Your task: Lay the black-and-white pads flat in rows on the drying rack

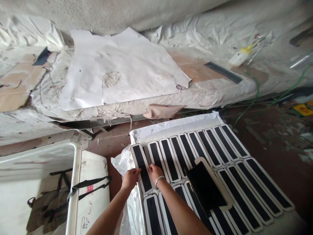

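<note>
My left hand is closed, its thumb and fingertips at the left edge of a long white panel with a black strip down its middle. My right hand, wearing a bracelet, is closed at the right side of the same panel, with fingers curled. Several like panels lie in two rows on a white-covered board. On top of them rests a larger black piece with a pale curved edge. My forearms cover parts of the lower row.
A white bin with brown cloth and black straps stands at left. Behind is a bench with a white sheet, a black strip and a yellow-capped bottle. A green hose hangs at right.
</note>
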`<action>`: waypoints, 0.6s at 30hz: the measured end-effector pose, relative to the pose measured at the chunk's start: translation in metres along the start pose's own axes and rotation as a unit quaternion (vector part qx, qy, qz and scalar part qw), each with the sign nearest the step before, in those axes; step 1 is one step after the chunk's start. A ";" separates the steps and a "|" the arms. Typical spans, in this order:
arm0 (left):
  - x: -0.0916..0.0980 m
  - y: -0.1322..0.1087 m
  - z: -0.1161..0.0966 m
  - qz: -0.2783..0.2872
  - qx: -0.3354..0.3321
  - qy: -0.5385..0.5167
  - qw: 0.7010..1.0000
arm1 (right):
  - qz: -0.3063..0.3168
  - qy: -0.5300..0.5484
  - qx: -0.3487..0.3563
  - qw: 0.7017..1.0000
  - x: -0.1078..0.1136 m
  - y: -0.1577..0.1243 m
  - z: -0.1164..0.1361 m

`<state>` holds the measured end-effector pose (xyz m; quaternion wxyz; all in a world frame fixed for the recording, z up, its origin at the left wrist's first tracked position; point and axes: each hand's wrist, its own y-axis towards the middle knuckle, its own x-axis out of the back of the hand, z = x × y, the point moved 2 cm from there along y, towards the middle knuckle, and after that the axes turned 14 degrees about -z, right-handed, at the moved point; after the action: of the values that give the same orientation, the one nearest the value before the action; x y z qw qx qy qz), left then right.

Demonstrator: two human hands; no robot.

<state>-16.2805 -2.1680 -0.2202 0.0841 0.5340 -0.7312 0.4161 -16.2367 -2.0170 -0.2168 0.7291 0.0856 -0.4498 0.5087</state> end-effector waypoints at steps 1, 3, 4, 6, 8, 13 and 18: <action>0.001 0.002 0.000 0.007 -0.004 0.021 1.000 | 0.003 -0.026 0.000 1.000 0.001 0.000 0.003; 0.003 0.006 -0.001 0.014 -0.019 0.067 0.997 | 0.012 -0.069 0.001 0.998 0.002 -0.001 0.006; 0.004 0.008 -0.002 0.017 -0.027 0.088 0.996 | 0.015 -0.085 0.002 0.996 0.002 -0.002 0.006; 0.006 0.011 -0.005 0.022 -0.043 0.123 0.991 | 0.020 -0.107 0.003 0.994 0.003 -0.002 0.005; 0.006 0.012 -0.008 0.030 -0.058 0.152 0.986 | 0.022 -0.116 0.008 0.993 0.003 -0.002 0.003; 0.007 0.016 -0.017 0.036 -0.083 0.233 0.968 | 0.013 -0.129 0.011 0.991 0.003 0.001 -0.004; 0.005 0.017 -0.021 0.025 -0.109 0.300 0.947 | 0.014 -0.142 -0.006 0.990 0.005 0.004 0.000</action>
<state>-16.3040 -2.1554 -0.2130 0.3473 0.3533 -0.7261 0.4768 -16.2400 -2.0121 -0.2143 0.6512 0.1461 -0.5529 0.4988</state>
